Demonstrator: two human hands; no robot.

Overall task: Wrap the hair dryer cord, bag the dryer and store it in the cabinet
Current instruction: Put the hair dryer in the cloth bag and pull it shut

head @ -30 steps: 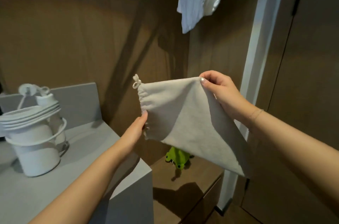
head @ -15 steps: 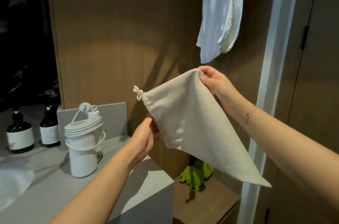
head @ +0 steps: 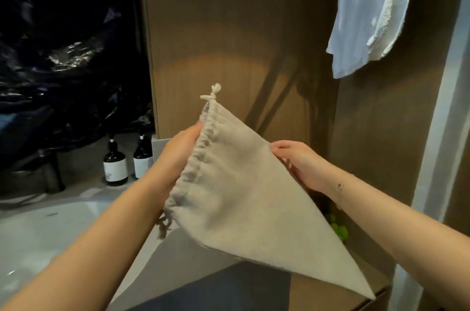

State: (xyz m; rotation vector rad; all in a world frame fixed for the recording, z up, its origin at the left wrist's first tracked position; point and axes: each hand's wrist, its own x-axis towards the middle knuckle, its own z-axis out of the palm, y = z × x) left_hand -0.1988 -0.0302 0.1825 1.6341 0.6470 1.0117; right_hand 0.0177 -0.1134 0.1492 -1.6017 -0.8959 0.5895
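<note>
Between your hands: drawstring bag (head: 244, 198), limp, light cloth, hanging slack above counter (head: 45, 229). Left hand (head: 178, 158) closing on gathered mouth; right hand (head: 297, 160) pinching far corner. Dryer not showing. Be gripping mouth hem both sides, spreading it open.

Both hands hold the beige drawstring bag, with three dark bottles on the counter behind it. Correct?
Not quite: the head view shows two dark bottles, not three. Left hand and right hand do hold the beige drawstring bag.
</note>
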